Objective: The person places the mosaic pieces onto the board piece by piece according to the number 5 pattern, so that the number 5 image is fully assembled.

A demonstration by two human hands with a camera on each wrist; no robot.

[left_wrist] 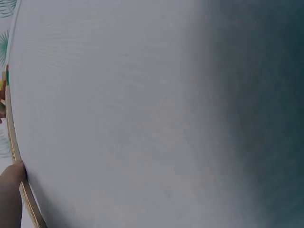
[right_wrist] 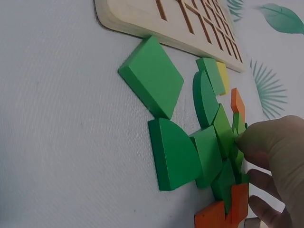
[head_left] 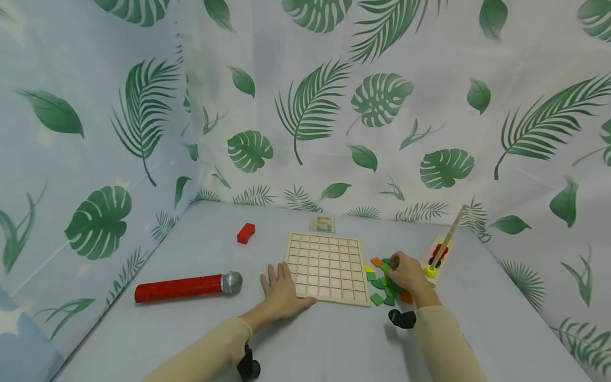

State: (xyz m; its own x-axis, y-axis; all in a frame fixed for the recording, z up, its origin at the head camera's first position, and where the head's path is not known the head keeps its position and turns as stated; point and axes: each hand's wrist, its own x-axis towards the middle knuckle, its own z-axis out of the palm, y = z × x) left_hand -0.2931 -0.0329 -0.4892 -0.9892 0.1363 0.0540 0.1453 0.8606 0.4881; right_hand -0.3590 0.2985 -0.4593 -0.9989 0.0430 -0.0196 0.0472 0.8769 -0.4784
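A pale wooden grid board (head_left: 326,268) lies on the table. My left hand (head_left: 280,294) rests with spread fingers at its near left corner; in the left wrist view, the thumb (left_wrist: 13,173) touches the board's edge (left_wrist: 14,142). To the right of the board is a loose pile of mostly green wooden blocks (head_left: 377,300), with some orange and yellow ones. Over this pile, my right hand (head_left: 408,273) has its fingers curled. Its thumb (right_wrist: 256,135) pinches at a light green block (right_wrist: 239,122) among the others; the index fingertip is largely hidden.
A red toy microphone (head_left: 181,288) lies to the left, with a red notched block (head_left: 245,233) beyond it. Behind the board is a small patterned card (head_left: 322,222). A wooden toy with colored beads and a slanted stick (head_left: 446,239) stands right. Leaf-print cloth walls enclose the table.
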